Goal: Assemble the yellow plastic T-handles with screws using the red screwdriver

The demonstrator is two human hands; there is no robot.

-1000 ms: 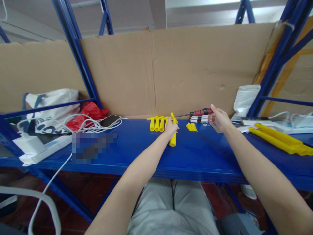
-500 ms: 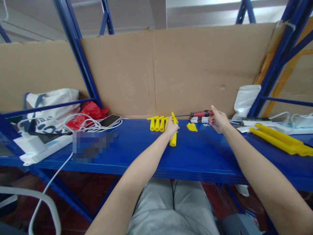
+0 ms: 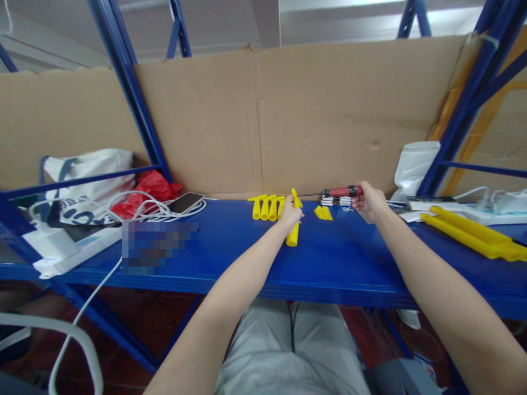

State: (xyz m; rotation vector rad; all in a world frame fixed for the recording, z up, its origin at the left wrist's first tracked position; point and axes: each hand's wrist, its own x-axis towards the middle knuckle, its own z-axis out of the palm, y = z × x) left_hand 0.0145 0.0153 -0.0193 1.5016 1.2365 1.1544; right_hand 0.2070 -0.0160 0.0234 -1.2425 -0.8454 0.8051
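Note:
My left hand (image 3: pixel 290 213) is closed round a yellow T-shaped plastic piece (image 3: pixel 292 237), whose tube end points toward me. In my right hand (image 3: pixel 369 202) is the rear of a screwdriver (image 3: pixel 342 191) with a red and black handle. Its thin shaft runs level to the left, and its tip meets the upper part of the yellow piece beside my left fingers; the exact contact is hidden. Several like yellow T-shaped pieces (image 3: pixel 264 209) lie in a row just left of my left hand. Small flat yellow parts (image 3: pixel 323 213) lie between my hands.
White-and-black strips (image 3: pixel 335 202) are stacked behind the screwdriver. Long yellow parts (image 3: pixel 473 233) lie at the right. A phone (image 3: pixel 186 203), white cables, a red bag (image 3: pixel 148 189) and a power strip (image 3: pixel 82 253) occupy the left. Cardboard (image 3: pixel 321 115) stands behind the blue shelf (image 3: pixel 230 258).
My right hand has shifted slightly right and turned on the screwdriver's handle. The yellow piece in my left hand has tilted a little.

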